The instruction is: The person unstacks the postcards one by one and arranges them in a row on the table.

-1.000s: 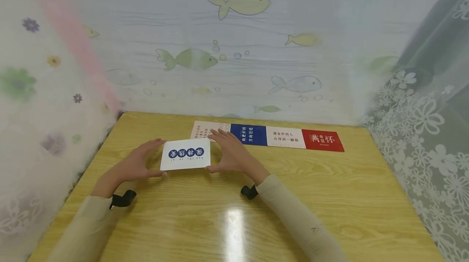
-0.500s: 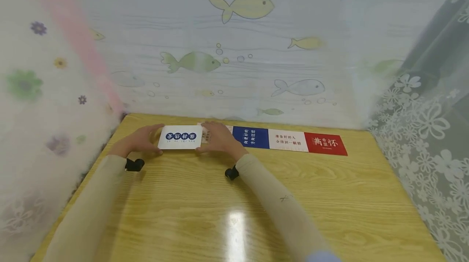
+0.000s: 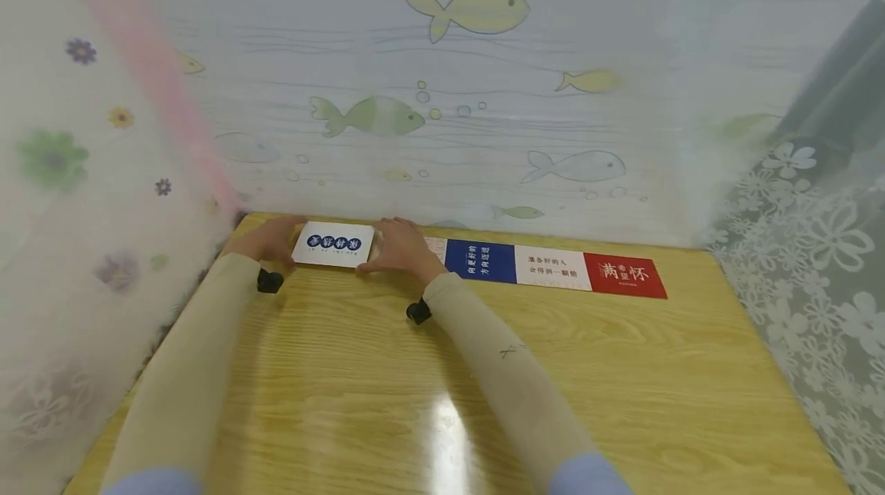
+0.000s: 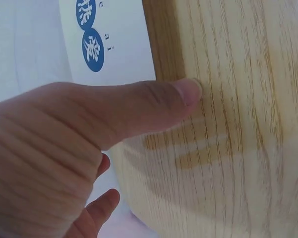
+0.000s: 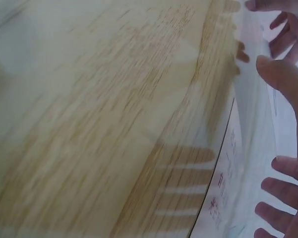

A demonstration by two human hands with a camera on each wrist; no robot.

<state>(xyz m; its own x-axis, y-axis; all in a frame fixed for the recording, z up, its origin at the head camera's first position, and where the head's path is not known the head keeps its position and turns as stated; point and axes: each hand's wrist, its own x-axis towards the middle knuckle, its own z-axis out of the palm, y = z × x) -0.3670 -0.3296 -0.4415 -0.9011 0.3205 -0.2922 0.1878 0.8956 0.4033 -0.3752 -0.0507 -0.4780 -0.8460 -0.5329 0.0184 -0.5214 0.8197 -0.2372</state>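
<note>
A white card (image 3: 333, 232) with a row of blue circles and white characters is held between both hands, a little above the wooden table. My left hand (image 3: 268, 238) grips its left short edge, thumb at the near corner and fingers at the far one. In the left wrist view the left thumb (image 4: 153, 101) lies along the card's end (image 4: 121, 42). My right hand (image 3: 408, 250) holds the right short edge the same way. The right wrist view shows the right thumb (image 5: 282, 74) and spread fingers; the card is hard to make out there.
Along the table's (image 3: 346, 372) back edge, right of the held card, lie a partly hidden cream card (image 3: 437, 246), a blue card (image 3: 477, 260), a pale card (image 3: 551, 267) and a red card (image 3: 625, 274). Fish-patterned fabric (image 3: 442, 157) hangs behind.
Both hands have carried the white card away from the body and slightly left, from nearer the table's middle to its back edge beside the row. The row of cards stays put.
</note>
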